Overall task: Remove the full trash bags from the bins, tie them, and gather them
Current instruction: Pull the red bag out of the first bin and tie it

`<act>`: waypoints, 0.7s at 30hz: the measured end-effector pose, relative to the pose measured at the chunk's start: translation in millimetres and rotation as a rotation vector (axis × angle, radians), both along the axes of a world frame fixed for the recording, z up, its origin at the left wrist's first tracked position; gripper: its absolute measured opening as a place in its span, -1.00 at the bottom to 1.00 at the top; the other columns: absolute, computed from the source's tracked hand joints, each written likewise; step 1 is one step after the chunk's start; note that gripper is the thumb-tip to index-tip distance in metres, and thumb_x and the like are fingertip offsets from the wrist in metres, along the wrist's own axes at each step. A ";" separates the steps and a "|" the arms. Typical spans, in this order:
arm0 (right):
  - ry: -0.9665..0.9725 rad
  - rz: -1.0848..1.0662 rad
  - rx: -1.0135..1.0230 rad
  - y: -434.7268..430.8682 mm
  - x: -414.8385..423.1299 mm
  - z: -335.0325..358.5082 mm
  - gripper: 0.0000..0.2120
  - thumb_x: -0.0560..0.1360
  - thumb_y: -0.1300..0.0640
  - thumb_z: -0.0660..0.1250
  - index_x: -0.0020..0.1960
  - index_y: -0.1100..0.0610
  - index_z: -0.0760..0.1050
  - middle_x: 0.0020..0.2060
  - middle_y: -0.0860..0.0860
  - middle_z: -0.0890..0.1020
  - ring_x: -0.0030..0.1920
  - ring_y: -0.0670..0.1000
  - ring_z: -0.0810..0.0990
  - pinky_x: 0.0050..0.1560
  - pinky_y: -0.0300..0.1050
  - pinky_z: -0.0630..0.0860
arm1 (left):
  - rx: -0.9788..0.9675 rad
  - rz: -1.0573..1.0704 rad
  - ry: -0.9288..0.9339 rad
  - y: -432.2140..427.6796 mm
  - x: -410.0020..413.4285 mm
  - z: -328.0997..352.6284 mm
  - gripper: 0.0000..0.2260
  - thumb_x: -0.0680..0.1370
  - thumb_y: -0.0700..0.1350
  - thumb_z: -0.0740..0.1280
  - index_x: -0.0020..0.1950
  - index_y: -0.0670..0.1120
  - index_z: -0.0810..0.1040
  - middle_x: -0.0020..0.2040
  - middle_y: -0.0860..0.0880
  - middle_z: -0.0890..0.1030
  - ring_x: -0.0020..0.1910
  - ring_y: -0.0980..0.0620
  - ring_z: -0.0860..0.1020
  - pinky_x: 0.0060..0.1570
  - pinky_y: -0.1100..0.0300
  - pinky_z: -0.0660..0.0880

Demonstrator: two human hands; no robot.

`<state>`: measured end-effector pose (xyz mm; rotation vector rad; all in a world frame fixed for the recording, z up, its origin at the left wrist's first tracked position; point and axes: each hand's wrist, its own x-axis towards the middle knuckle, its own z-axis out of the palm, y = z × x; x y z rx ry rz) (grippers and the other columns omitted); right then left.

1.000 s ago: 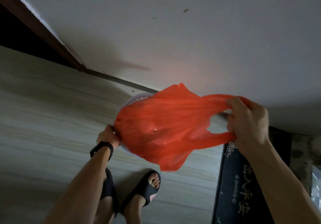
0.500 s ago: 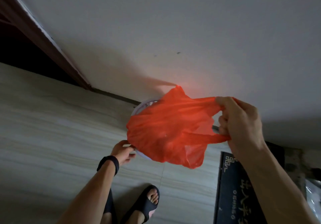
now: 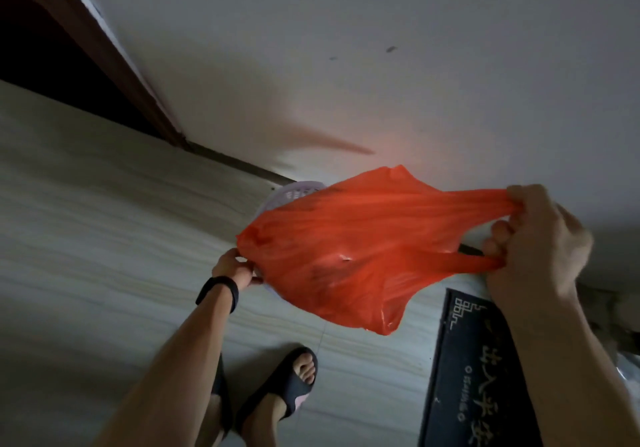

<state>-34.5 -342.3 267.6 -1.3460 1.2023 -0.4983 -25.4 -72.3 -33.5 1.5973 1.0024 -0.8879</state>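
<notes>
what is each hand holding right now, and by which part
The right hand grips the red bag by its two stretched handles. The left hand grips where the bag's far edge meets the bin rim; which one, cannot tell.

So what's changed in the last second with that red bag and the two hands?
Half a second ago the left hand had let go and hung open below. Now it is back, gripping the left edge of the red bag by the bin rim. The right hand has drawn the handles further right, stretching the bag. Unchanged: the right hand's grip on both handles, and the bin under the bag.
</notes>
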 end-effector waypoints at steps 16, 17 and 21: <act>-0.024 0.352 -0.111 34.3 15.7 53.3 -0.66 0.36 0.17 0.37 -0.56 0.09 0.39 -0.63 -0.08 0.25 -0.54 -0.01 0.19 -0.46 -0.04 0.08 | 0.023 -0.200 0.040 12.5 -29.9 -41.8 -0.76 0.42 -0.28 0.42 0.07 -0.20 0.55 -0.12 -0.19 0.70 -0.16 -0.10 0.70 -0.05 -0.08 0.65; 0.004 0.409 -0.135 45.0 14.6 49.2 -0.69 0.34 0.14 0.37 -0.55 0.08 0.41 -0.61 -0.08 0.26 -0.50 0.00 0.20 -0.44 -0.03 0.10 | 0.014 -0.238 0.046 12.0 -31.4 -42.7 -0.70 0.39 -0.29 0.41 0.12 -0.22 0.55 -0.06 -0.20 0.69 -0.15 -0.10 0.70 -0.08 -0.09 0.66; 0.098 0.531 -0.142 66.5 2.5 54.1 -0.64 0.41 0.15 0.36 -0.53 0.09 0.41 -0.59 -0.09 0.31 -0.46 -0.02 0.24 -0.38 -0.06 0.22 | 0.008 -0.368 0.022 2.8 -19.0 31.3 -0.63 0.49 -0.26 0.32 0.30 -0.24 0.44 0.16 -0.25 0.59 0.09 -0.21 0.63 0.00 0.02 0.63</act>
